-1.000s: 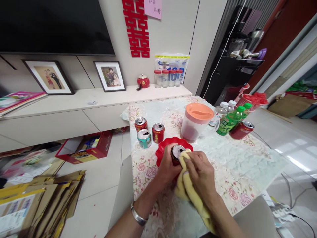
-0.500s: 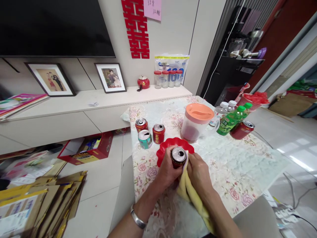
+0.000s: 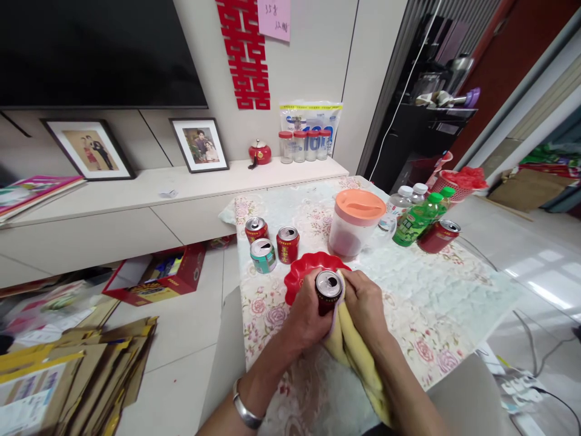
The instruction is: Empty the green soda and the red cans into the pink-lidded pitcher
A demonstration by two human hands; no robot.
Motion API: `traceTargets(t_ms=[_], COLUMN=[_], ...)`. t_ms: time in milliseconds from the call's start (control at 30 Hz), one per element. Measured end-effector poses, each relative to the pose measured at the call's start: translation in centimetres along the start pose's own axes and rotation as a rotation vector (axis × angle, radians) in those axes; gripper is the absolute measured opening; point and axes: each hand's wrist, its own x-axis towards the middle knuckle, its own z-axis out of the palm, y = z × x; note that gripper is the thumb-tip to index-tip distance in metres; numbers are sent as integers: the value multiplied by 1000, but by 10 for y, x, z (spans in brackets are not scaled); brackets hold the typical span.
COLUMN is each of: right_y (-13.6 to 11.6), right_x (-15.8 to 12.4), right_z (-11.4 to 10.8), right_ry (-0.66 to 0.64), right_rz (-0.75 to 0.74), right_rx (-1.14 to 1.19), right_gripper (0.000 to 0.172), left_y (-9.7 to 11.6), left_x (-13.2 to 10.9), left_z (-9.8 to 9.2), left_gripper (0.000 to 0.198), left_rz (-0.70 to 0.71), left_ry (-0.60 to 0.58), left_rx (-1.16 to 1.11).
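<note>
My left hand [image 3: 308,318] is wrapped round a dark red drink can [image 3: 328,290], held upright with its opened top facing me. My right hand [image 3: 364,303] grips a yellow cloth [image 3: 344,330] and presses it to the can's right side; the cloth hangs down toward my lap. Just beyond the can, a red scalloped dish [image 3: 297,275] rests on the flowered tablecloth [image 3: 267,327]. To its left stand two red cans, one nearer [image 3: 287,244] and one farther [image 3: 256,229], along with a green can [image 3: 262,255].
A clear pitcher with an orange lid [image 3: 356,221] stands behind the dish. Farther right are green-capped bottles [image 3: 415,223], white-capped bottles [image 3: 399,203] and a large red can [image 3: 438,236]. Behind the table runs a white cabinet [image 3: 195,188]. Flattened cardboard [image 3: 100,363] lies on the floor at left.
The view has shifted slightly. My right hand has moved a little higher with the cloth along the can's side, while my left hand keeps its hold on the can.
</note>
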Motion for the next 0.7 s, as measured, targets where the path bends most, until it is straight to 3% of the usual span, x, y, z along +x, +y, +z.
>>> traceTargets(t_ms=[167, 300, 500, 700], right_y=[6, 7, -10, -55], right_x=[1, -6, -22, -37], right_z=[8, 11, -1, -32], right_ry=[-109, -88, 141, 348], right_rz=[20, 23, -17, -50], right_rx=[-45, -57, 53, 101], right_gripper=[23, 22, 27, 17], left_y=[0, 0, 15, 38], left_x=[-5, -6, -1, -7], left_z=[-9, -9, -12, -16], left_gripper=[77, 72, 77, 89], left_rz=[5, -46, -36, -27], left_ry=[-127, -93, -6, 39], left_rx=[-24, -30, -98, -279])
